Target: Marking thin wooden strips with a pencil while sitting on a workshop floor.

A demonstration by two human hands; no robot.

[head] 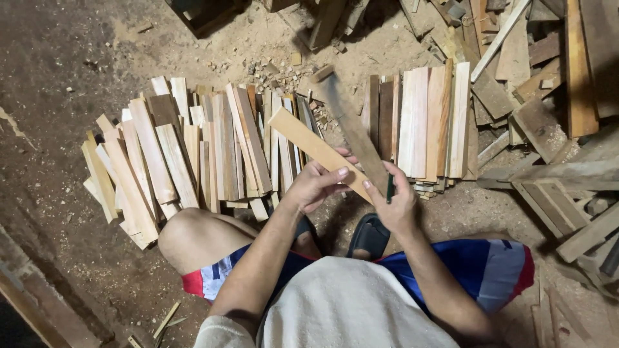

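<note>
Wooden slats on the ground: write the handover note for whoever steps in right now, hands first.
Left hand: grips the near end of a light wooden slat, which angles up and to the left.
Right hand: holds a darker slat and a thin dark green pencil-like tool.
The two slats cross in a V just above the hands.
Done: a flat row of slats lies neatly side by side ahead to the right.
Left: a loose fanned pile of slats to the left; scrap timber heaped at far right.
</note>
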